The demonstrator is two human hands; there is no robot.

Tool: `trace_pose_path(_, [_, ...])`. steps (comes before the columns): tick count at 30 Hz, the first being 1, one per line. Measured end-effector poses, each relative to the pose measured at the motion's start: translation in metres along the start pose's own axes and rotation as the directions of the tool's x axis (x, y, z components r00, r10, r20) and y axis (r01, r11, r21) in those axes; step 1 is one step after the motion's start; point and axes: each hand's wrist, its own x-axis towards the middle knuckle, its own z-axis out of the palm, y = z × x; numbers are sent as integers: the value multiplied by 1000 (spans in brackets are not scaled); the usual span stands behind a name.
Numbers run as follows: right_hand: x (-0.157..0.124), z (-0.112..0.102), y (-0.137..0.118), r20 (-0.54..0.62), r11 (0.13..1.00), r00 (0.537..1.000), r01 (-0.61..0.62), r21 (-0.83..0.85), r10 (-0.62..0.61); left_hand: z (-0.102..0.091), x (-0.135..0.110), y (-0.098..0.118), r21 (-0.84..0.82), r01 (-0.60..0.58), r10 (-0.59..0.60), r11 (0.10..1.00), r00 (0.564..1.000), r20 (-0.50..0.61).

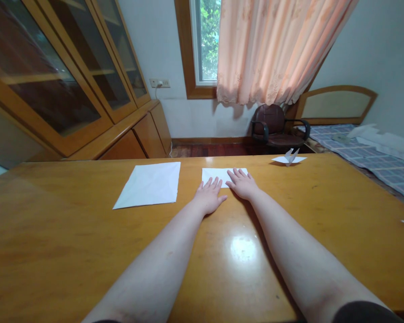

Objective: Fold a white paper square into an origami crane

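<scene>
A white rectangular piece of paper [215, 173], wider than it is deep, lies flat towards the far side of the wooden table [70, 251]. On its near left part rest the fingertips of my left hand [209, 197], fingers spread and thumb pointing right. My right hand [243, 184] lies on its right part with the fingers stretched out, covering the near right corner. Neither hand grips anything. To the left of my hands is a larger white sheet [151, 185], flat, with faint creases.
A folded paper crane [288, 158] with spread wings stands near the table's far right edge. Beyond the table are an office chair [272, 123], a bed [366, 148] and a curtained window. Glass-doored cabinets [63, 67] line the left side.
</scene>
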Motion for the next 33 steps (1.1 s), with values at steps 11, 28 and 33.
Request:
trace_pose_path(11, [3, -2, 12, 11, 981, 982, -189, 36, 189, 3, 2, -10, 6, 148, -147, 989, 987, -67])
trace_pose_path(28, [9, 4, 28, -113, 844, 838, -519, 134, 533, 3, 10, -21, -85, 492, -497, 866, 831, -250])
trace_pose_path(33, [9, 2, 27, -96, 841, 837, -526, 126, 538, 2, 9, -22, -67, 482, -483, 874, 842, -242])
